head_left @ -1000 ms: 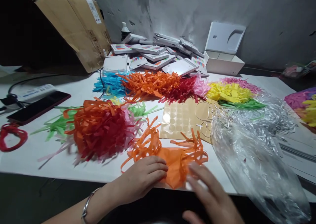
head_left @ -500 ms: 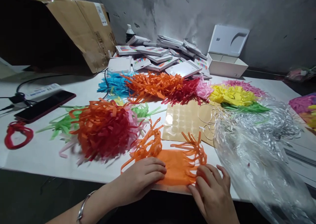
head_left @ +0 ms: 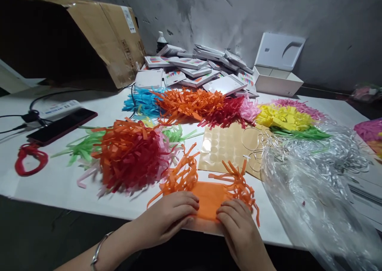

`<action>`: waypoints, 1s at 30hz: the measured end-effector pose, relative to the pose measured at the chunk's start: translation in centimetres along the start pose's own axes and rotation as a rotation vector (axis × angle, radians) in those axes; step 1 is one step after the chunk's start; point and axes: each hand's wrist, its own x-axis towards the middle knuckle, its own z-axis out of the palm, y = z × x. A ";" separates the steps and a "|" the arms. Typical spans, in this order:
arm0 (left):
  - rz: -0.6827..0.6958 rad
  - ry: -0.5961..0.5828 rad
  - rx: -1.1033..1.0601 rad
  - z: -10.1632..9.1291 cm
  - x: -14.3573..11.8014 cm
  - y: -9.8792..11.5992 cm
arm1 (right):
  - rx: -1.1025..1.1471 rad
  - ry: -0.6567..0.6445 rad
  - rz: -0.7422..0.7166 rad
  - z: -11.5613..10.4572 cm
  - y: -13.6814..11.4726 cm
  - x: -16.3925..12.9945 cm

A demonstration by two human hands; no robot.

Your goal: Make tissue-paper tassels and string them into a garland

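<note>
Orange fringed paper (head_left: pixel 209 197); white table (head_left: pixel 59 183).

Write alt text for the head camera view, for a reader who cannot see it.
Two bare hands, left hand and right hand, press flat on an orange fringed tissue paper at the near edge of a white table. Behind lie a red-orange tissue pompom, a sheet of clear adhesive dots and crinkled clear plastic.

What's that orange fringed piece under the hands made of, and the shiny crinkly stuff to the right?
The orange fringed piece, pressed flat by the left hand and right hand, looks like thin matte tissue paper: its cut strips curl limply. The clear bag looks like glossy plastic film: see-through, wrinkled, with bright glints. The silvery strands behind it may be foil or plastic ribbon.
</note>
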 end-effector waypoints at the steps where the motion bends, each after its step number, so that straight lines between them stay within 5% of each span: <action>1: -0.036 0.040 0.012 0.2 0.1 0.0 | 0.005 0.015 0.028 -0.1 0.1 0.0; 6: -0.245 0.244 0.290 1.4 1.4 -0.7 | -0.093 0.062 0.274 1.5 0.6 1.0; 11: -0.362 0.203 0.529 1.5 2.8 -1.6 | -0.227 0.064 0.370 3.7 1.0 2.3; 16: -0.391 0.171 0.539 1.3 3.2 -1.9 | -0.312 0.090 0.430 3.9 1.0 2.5; 24: -0.374 0.184 0.519 1.3 3.3 -2.0 | -0.379 0.139 0.395 3.3 1.5 3.1; 27: -0.380 0.183 0.514 1.4 3.2 -2.1 | -0.394 0.237 0.250 2.6 0.8 3.1; 30: -0.393 0.178 0.488 1.4 3.0 -2.4 | -0.222 0.153 0.056 2.2 -0.1 2.4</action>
